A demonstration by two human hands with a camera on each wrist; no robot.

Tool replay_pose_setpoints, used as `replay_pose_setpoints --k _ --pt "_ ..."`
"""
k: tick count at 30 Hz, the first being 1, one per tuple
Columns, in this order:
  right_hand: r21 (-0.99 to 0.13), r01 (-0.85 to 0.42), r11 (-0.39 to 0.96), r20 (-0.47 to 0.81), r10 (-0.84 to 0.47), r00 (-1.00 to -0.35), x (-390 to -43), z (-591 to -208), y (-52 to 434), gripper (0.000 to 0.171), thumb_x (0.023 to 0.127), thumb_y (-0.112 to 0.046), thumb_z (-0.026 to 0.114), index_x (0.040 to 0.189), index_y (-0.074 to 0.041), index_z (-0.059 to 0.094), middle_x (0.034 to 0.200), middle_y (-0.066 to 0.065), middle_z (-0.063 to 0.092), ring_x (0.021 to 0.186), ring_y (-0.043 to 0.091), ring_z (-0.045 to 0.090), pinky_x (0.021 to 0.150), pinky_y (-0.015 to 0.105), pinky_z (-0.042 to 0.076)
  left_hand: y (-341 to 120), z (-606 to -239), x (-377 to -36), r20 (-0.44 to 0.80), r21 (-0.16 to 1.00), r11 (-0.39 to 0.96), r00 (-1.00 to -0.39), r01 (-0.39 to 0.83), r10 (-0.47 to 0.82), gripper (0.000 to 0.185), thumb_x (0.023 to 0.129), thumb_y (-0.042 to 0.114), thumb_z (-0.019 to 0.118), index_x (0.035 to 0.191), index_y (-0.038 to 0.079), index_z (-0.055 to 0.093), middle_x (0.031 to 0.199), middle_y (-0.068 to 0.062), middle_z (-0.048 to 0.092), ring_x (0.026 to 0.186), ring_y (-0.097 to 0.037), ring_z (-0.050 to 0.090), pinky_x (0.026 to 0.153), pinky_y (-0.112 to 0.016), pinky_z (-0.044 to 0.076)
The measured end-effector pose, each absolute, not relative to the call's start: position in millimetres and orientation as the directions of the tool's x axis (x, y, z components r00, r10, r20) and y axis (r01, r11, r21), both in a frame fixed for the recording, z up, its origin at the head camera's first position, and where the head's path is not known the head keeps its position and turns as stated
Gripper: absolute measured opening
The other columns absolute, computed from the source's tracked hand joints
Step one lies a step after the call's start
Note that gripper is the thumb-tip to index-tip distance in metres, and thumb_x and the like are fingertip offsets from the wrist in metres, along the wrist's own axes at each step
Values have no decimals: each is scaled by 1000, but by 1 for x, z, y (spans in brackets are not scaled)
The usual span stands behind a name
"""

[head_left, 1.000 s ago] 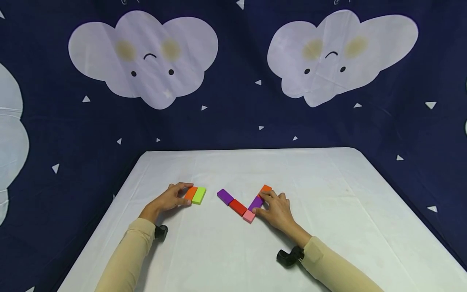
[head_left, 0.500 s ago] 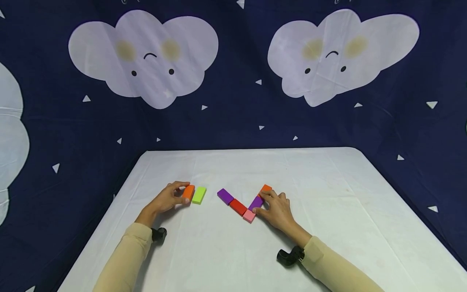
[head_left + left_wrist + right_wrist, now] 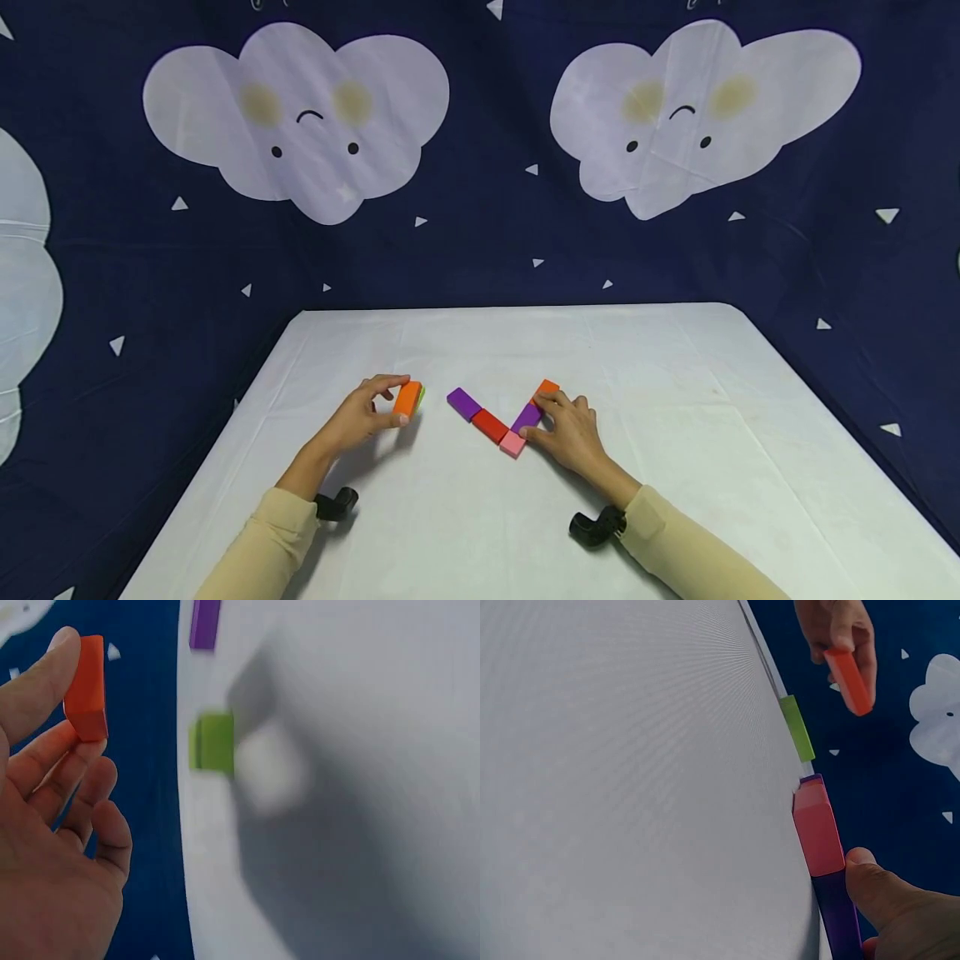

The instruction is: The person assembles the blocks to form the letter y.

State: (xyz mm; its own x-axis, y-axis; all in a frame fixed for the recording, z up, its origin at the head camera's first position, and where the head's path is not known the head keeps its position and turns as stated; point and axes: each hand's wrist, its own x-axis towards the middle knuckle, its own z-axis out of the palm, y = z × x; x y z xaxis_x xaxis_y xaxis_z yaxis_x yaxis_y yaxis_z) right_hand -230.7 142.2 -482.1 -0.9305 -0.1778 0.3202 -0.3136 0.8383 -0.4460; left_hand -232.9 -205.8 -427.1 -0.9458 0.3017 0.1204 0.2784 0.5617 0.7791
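My left hand (image 3: 354, 425) pinches an orange block (image 3: 407, 400) between thumb and fingertips, raised off the white table. In the head view that block mostly covers a lime green block (image 3: 216, 742), which stands on the tabletop below it in the left wrist view. My right hand (image 3: 573, 435) holds the right arm of a V of blocks, thumb at a purple block (image 3: 525, 418) and fingers at a second orange block (image 3: 547, 386). A pink block (image 3: 512, 445) forms the corner. From it a red block (image 3: 491, 426) and another purple block (image 3: 463, 404) run up to the left.
The white-covered table (image 3: 675, 375) ends at a dark blue cloth backdrop (image 3: 465, 275) with printed clouds and small triangles. Black wrist cameras (image 3: 596, 528) hang under both forearms, close over the tabletop.
My left hand has drawn the orange block leftward from the green block, then lifted it and moved it right, over the green one. My right hand and the V have stayed put.
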Motion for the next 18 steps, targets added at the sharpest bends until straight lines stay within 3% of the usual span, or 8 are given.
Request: replay_pose_setpoints --k 14,18 --pt "-455 -304 837 309 -172 -935 -230 -480 142 64 71 -46 76 124 -13 63 123 1 60 88 24 43 71 34 29 -153 -432 -194 94 812 510 -927 283 364 63 75 22 78 132 11 54 132 -5 54 102 -24 48 69 -22 36" --pt "-455 -305 836 307 -174 -936 -229 -480 141 64 71 -46 76 124 -13 63 122 1 60 88 24 43 71 34 29 -141 -436 -188 102 805 503 -909 314 404 63 75 20 78 133 8 53 132 -6 55 102 -27 49 73 -27 40"
